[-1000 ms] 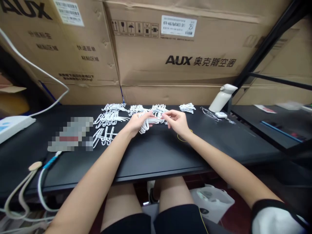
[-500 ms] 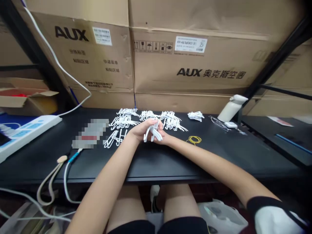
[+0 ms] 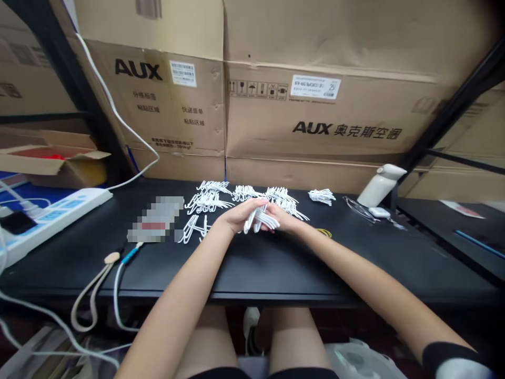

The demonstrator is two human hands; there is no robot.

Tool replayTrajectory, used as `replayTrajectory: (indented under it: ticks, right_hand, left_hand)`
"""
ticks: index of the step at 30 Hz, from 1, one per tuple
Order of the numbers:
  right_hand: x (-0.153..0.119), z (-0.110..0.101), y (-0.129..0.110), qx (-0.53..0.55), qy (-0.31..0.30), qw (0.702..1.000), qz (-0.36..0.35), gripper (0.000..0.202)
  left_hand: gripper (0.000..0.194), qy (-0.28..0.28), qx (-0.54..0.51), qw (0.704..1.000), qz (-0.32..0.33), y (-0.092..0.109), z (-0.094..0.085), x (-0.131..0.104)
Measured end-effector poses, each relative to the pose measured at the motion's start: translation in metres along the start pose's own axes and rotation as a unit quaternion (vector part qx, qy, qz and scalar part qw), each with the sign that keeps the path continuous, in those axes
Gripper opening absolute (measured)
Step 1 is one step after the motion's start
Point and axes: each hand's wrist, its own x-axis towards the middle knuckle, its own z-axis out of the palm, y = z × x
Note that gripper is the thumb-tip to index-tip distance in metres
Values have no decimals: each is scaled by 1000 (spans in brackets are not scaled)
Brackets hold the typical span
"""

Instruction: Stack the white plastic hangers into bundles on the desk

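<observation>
A bundle of white hooks [image 3: 263, 220], seemingly coated wire, is held above the black desk between my two hands. My left hand [image 3: 240, 213] closes around its left side, with the curved ends hanging below. On the bundle's other side, my right hand [image 3: 284, 217] grips it, some of its fingers hidden behind the hooks. Just beyond my hands lie groups of the same white hooks [image 3: 207, 202], set out in rows. A few loose hooks [image 3: 191, 230] rest near my left forearm. Yellow rubber bands [image 3: 324, 232] are partly covered by my right forearm.
Large cardboard boxes [image 3: 260, 126] stand behind the desk [image 3: 268, 273]. At left are a power strip [image 3: 59, 218], a blurred-out flat object [image 3: 157, 218] and cables. A small white bunch [image 3: 321, 196], glasses [image 3: 357, 208] and a white bottle [image 3: 382, 185] are at right.
The camera view has shifted, so the scene sits further right and slightly lower. My hands still hold the hook bundle, which now fans more to the right. My right forearm now covers more of the rubber bands.
</observation>
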Motion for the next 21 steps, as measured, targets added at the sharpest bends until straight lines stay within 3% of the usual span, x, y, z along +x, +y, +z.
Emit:
replayTrajectory:
  ticks: [2,5,7,9,11,17,21]
  right_hand:
    - [-10,-18,2,-1,38,998,43,24]
    - [-20,-43,6,27,279,958,67,27]
    - [-23,-56,8,59,367,927,38,33]
    - [-26,-65,7,92,344,934,33,36]
    - [-28,-71,5,108,270,955,54,35]
    - [-35,-70,-2,99,111,983,110,30]
    - [-36,-72,-2,100,101,982,126,28]
  left_hand:
    - [31,57,-43,997,-23,1,0,6]
    - [31,150,-88,983,-56,0,-2,13]
    - [28,197,-83,975,-57,-2,-4,16]
    - [28,232,-50,970,-52,-5,-5,18]
    - [29,247,-6,968,-48,-9,-5,19]
    - [34,214,76,973,-36,-19,-8,21]
    - [39,206,96,973,-31,-21,-12,22]
